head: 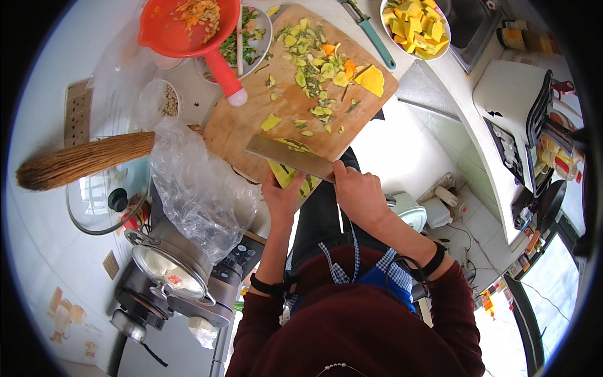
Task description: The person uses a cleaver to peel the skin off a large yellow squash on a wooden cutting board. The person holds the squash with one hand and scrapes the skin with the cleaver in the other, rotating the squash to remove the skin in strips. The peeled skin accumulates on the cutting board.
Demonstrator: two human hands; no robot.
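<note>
My right hand (pixel 362 195) grips the handle end of a cleaver (pixel 292 158), its broad metal blade pointing left across the near edge of a wooden cutting board (pixel 231 136). My left hand (pixel 282 198) holds a piece of pumpkin (pixel 280 173) with green-mottled yellow rind just under the blade. Part of that piece is hidden behind the cleaver and my fingers. Green and yellow peel scraps (pixel 306 77) lie scattered over the far half of the board. A flat yellow pumpkin slice (pixel 371 81) rests near its right corner.
A bowl of pumpkin cubes (pixel 415 28) and a green-handled peeler (pixel 377 45) lie beyond the board. A red plastic scoop (pixel 162 28) holding seeds and pulp overlaps a plate (pixel 260 49) of scraps. Leftward are a clear plastic bag (pixel 193 184), a bristle brush (pixel 89 158) and a lidded pot (pixel 165 268).
</note>
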